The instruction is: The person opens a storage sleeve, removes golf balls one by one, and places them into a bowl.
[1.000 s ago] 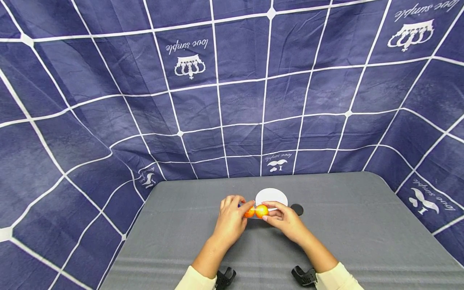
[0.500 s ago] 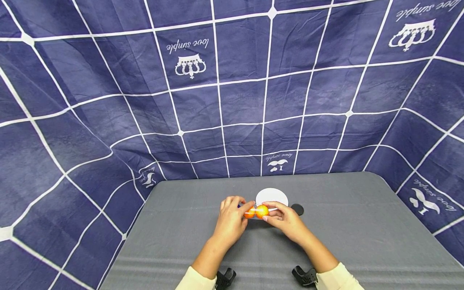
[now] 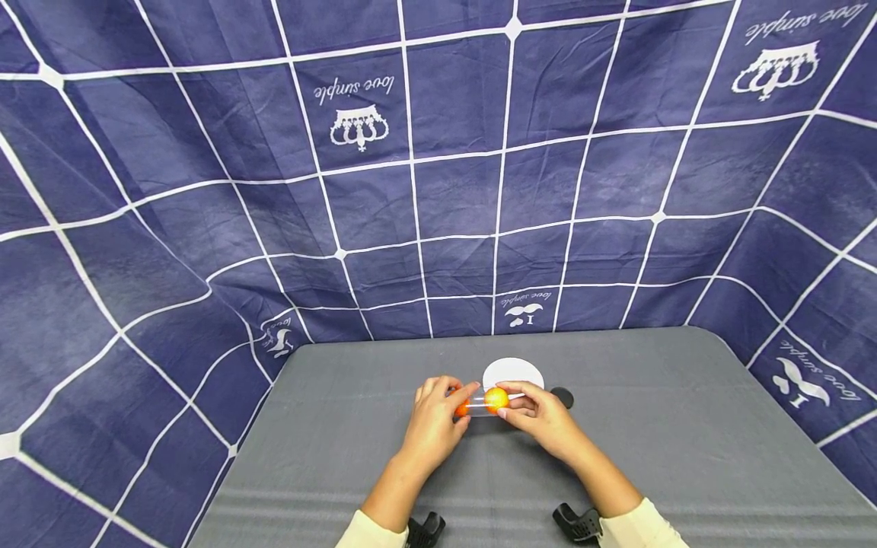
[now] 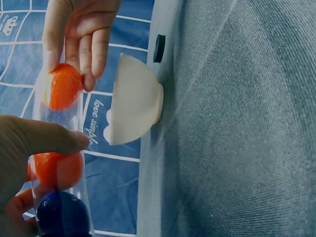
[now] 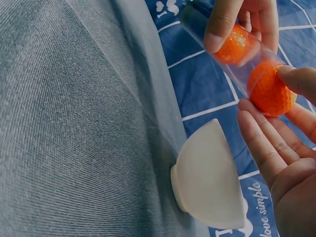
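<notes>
Left forearm: points to 1 o'clock in the head view.
Left hand: back facing the head camera; fingers curled in a grip.
Left thumb: points to 3 o'clock in the left wrist view.
Right forearm: points between 10 and 11 o'clock.
Right hand: thumb and forefinger pinching.
Hand spacing: near, apart.

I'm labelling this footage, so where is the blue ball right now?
In the left wrist view, the blue ball is at the lower left, inside the clear tube that the left hand grips, next to an orange ball.
</notes>
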A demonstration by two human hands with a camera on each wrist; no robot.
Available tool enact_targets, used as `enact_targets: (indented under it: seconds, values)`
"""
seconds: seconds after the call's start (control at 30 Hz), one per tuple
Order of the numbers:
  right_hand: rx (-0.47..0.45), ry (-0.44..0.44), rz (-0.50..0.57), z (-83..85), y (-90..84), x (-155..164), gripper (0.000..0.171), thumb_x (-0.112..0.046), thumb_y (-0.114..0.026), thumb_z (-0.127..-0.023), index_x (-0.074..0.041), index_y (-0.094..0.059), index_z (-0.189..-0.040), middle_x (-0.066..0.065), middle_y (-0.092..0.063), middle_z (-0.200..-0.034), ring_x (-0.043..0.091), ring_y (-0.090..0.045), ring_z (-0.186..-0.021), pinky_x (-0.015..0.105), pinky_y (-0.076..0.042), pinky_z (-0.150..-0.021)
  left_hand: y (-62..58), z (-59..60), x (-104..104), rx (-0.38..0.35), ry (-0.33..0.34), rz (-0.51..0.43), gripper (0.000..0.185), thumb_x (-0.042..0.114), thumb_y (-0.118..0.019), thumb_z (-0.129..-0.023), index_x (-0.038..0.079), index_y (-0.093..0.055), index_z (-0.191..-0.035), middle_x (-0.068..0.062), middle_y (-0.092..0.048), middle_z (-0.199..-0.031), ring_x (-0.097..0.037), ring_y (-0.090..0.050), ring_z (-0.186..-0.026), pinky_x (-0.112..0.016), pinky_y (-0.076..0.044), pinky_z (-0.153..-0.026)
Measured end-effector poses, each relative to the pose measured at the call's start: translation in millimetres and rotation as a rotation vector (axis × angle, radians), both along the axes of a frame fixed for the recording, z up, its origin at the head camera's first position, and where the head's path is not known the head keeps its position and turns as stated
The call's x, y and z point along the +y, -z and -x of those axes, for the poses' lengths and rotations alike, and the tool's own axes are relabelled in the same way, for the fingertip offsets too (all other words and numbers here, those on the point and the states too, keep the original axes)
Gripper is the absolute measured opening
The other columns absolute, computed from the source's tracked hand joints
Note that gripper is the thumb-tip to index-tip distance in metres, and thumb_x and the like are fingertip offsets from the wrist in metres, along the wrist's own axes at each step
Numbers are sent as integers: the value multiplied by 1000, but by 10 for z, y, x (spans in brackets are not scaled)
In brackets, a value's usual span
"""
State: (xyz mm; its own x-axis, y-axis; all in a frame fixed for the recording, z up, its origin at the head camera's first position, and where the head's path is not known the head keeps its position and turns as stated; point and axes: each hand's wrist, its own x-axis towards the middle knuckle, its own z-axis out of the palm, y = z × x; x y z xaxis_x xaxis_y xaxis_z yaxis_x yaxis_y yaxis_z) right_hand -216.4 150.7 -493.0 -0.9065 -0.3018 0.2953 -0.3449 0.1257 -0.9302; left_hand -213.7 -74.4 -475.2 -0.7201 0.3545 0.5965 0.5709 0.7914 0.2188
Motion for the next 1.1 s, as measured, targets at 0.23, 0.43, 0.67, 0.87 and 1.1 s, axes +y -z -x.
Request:
enact_targets:
  seconds: [0.23, 0.43, 0.67, 0.87, 1.1]
  values:
    - [9, 14, -24, -4, -48, 1, 44, -9, -75, -90, 2, -62, -130, 26, -65, -121, 6, -69, -95, 19, -58, -80, 49, 26, -19, -24, 15, -34, 57, 12, -92, -68, 25, -74, -121, 2, -64, -104, -22, -58, -102, -39, -44, -89]
    - [47, 33, -39, 5, -74, 5, 42, -8, -75, -89, 3, -63, -128, 25, -66, -120, 9, -70, -94, 20, -58, -79, 66, 22, -31, -75, 8, -60, 59, 15, -92, -70, 24, -72, -125, 2, -66, -105, -19, -60, -102, -39, -48, -91]
    - [74, 36, -24, 46, -135, 17, 42, -3, -75, -88, 2, -63, -128, 24, -65, -119, 12, -71, -95, 21, -59, -79, 103, 47, -57, -90, 14, -91, 60, 17, -92, -71, 24, -71, -126, 2, -67, -104, -17, -61, -100, -36, -51, -89]
    - [111, 81, -34, 98, -138, 42, 41, -5, -76, -89, 2, -64, -127, 23, -63, -118, 17, -70, -95, 20, -59, -81, 128, 69, -75, -109, 23, -165, 59, 15, -91, -71, 20, -70, -126, 0, -69, -105, -19, -62, -98, -36, -52, -88]
    - [145, 100, -25, 183, -111, 73, 42, 1, -75, -87, 5, -63, -127, 26, -61, -117, 18, -70, -94, 18, -57, -82, 132, 84, -90, -230, 21, -293, 58, 15, -89, -75, 18, -69, -129, -5, -70, -111, -22, -63, -103, -39, -52, -92]
